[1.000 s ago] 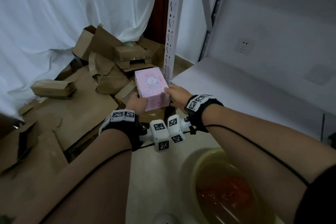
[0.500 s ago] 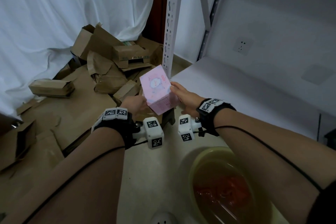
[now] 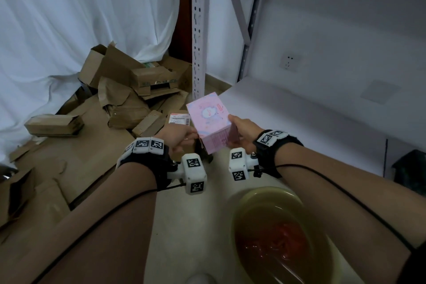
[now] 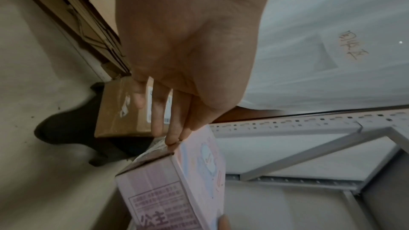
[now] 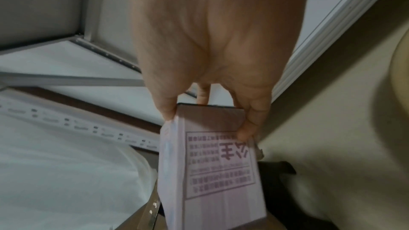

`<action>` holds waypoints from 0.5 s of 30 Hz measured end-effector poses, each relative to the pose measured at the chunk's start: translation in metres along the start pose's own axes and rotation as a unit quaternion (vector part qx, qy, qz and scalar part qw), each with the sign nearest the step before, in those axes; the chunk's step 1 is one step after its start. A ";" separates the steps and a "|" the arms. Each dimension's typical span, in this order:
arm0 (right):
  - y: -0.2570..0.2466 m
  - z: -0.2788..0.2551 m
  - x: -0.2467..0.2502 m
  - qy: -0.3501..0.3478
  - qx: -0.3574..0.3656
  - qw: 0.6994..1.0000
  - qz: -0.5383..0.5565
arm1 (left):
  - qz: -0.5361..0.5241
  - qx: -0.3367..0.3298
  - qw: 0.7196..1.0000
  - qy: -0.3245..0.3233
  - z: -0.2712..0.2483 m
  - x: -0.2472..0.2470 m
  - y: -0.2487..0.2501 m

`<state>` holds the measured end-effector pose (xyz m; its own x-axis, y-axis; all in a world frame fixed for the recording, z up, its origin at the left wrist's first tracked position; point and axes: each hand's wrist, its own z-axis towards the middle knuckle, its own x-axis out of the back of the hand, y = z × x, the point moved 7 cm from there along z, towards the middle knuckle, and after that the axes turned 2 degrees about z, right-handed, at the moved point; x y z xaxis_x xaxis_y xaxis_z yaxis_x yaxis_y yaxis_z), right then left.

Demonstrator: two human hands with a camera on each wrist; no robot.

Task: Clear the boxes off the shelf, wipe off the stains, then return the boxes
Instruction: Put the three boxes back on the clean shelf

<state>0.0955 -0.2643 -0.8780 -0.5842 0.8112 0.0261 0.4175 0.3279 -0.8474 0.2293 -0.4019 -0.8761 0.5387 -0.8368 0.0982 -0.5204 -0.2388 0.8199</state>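
Observation:
A pink box (image 3: 208, 120) with a cartoon print is held in the air between both hands, tilted with its printed face up. My left hand (image 3: 186, 136) pinches its left edge; in the left wrist view the fingertips (image 4: 175, 139) touch the pink box (image 4: 168, 190) at its corner. My right hand (image 3: 239, 129) grips the right end, thumb on top, and its fingers (image 5: 250, 116) wrap the end of the pink box (image 5: 221, 172). The white shelf board (image 3: 299, 108) lies bare just right of the box.
A yellow basin (image 3: 276, 193) of water with a red cloth (image 3: 276, 242) sits on the floor below my right arm. Crumpled cardboard boxes (image 3: 129, 90) are piled at left, and a labelled brown box (image 3: 179, 119) is just behind my left hand. The shelf's perforated post (image 3: 198, 30) rises behind the box.
The pink box has tipped up onto a tilt and shifted a little right toward the shelf. My wrists have moved apart while both hands kept hold.

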 end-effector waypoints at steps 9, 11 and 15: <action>0.057 -0.052 0.169 0.172 -0.020 0.981 0.093 | 0.140 -0.054 0.989 -0.013 -0.008 -0.128 0.029; 0.069 -0.072 0.212 0.202 -0.028 0.975 0.086 | 0.159 -0.066 0.984 -0.039 -0.014 -0.170 0.032; 0.088 -0.089 0.294 0.263 -0.027 0.962 0.066 | 0.180 -0.085 0.977 -0.079 -0.023 -0.240 0.037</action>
<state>0.0221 0.0462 -0.8973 -0.0973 0.9756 0.1970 0.5074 0.2189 -0.8335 0.0960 -0.1991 -0.8559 0.2252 -0.9203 0.3200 -0.5327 0.1587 0.8313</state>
